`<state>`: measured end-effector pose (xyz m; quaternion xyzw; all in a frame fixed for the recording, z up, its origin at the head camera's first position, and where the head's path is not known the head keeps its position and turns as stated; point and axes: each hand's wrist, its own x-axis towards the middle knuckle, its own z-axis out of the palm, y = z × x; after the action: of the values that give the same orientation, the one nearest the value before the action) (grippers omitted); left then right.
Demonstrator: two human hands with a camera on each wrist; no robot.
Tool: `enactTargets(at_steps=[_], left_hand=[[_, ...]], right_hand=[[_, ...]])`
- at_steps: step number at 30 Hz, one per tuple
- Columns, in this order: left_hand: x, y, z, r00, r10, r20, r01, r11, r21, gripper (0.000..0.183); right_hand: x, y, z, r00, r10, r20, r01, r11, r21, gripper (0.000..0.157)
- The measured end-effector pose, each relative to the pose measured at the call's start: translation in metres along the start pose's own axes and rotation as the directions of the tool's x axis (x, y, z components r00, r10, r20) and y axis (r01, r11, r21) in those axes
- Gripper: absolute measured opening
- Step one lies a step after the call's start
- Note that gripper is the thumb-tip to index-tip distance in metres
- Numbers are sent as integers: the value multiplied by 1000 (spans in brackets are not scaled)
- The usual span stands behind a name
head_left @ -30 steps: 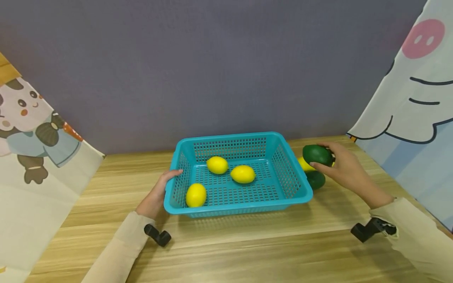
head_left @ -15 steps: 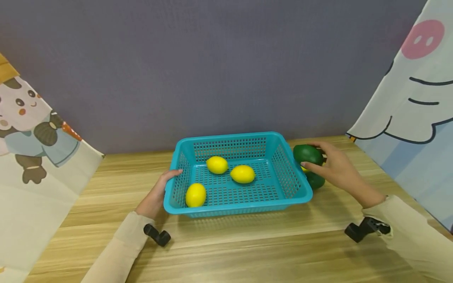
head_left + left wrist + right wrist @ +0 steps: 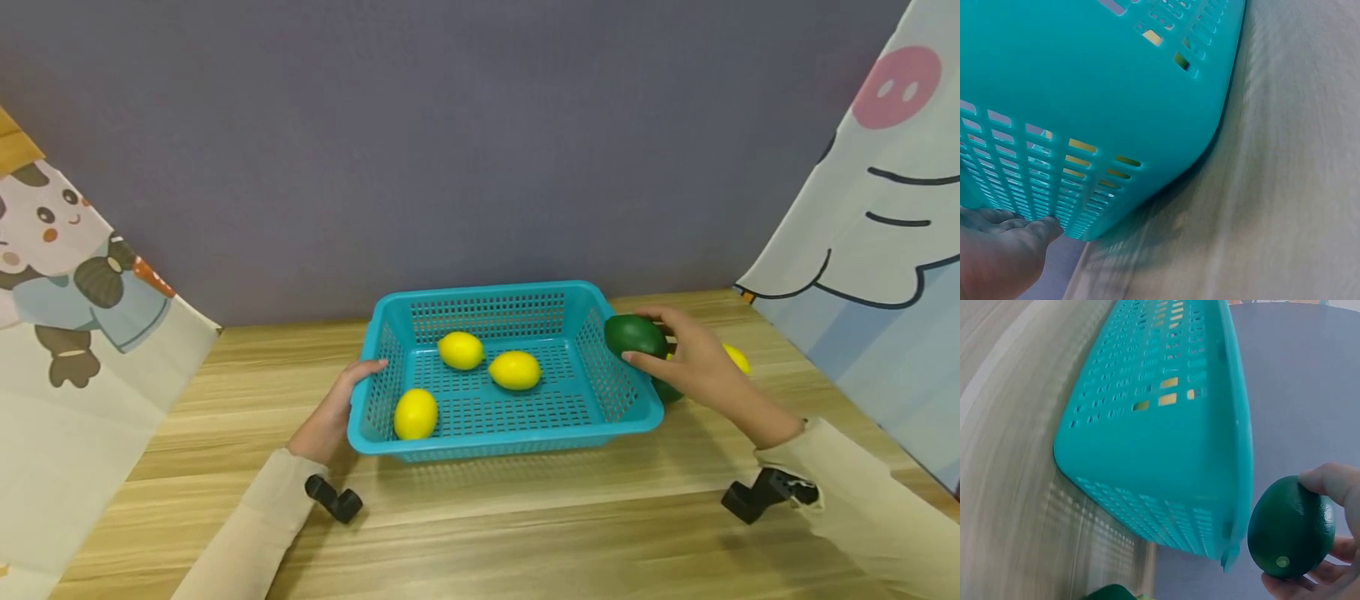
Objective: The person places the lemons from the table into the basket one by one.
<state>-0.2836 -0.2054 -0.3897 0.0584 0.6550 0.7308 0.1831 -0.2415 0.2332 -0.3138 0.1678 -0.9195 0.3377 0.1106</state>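
A blue-green plastic basket (image 3: 495,429) with slotted walls stands on the table, holding three lemons: one at the back (image 3: 461,351), one near the middle (image 3: 514,370) and one at the front left (image 3: 416,414). My left hand (image 3: 330,412) grips the basket's left side, thumb over the rim and fingers against the outside wall. In my right hand (image 3: 697,367) I hold a smooth dark green avocado (image 3: 1291,528) between thumb and fingers, up at the basket's right rim. Beneath that hand, a second dark green fruit (image 3: 667,391) lies beside the basket, mostly hidden.
Past my right wrist a yellow fruit (image 3: 737,358) shows partly on the wooden table (image 3: 465,533). A grey backdrop (image 3: 480,150) rises behind the basket. Cartoon-printed cloths hang at the left (image 3: 97,308) and right (image 3: 862,225).
My right hand has carried the avocado leftward from above the fruit on the right to the basket's right rim. A yellow fruit now shows behind that hand. My left hand and the basket stay put.
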Motion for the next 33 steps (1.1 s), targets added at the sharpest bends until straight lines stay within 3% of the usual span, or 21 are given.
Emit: enactTargets(at_steps=[33], left_hand=[[0, 1, 0, 1000, 3, 7, -3, 1000, -15, 60]], right_hand=[[6, -14, 40, 984, -24, 175, 19, 999, 27, 57]])
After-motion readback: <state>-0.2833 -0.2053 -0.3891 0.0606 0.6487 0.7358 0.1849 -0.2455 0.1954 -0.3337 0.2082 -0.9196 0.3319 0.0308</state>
